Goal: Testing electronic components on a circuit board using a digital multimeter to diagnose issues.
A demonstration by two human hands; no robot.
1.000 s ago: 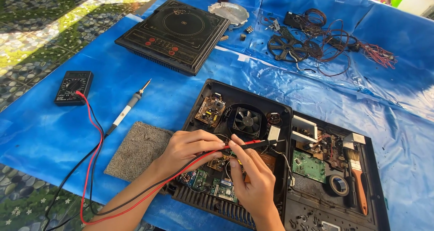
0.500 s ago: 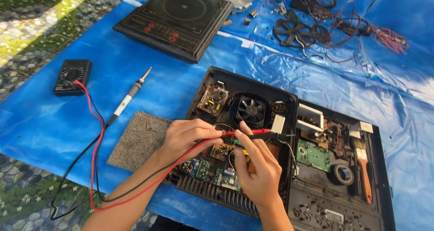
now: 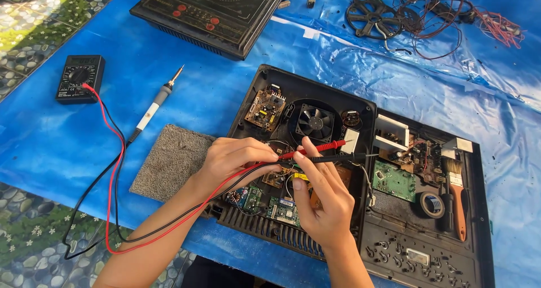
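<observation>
Opened induction cooker [image 3: 304, 153] on a blue tarp, probing under way; left hand [image 3: 236, 161] in a closed grip on the red probe [image 3: 315, 149], right hand [image 3: 321, 201] pinching the black probe [image 3: 332, 158] above the boards; multimeter [image 3: 80, 78] well apart at left, its leads crossing the soldering iron [image 3: 155, 105]; reassembly apparently not begun.

A glossy, crinkled blue plastic sheet [image 3: 84, 153] is covering the floor. The opened cooker [image 3: 265, 79] is showing a matt black plastic shell, its fan [image 3: 315, 122] likewise. The mat [image 3: 172, 161] is looking like rough grey cloth. The brush [image 3: 457, 195] is showing a smooth wooden handle.
</observation>
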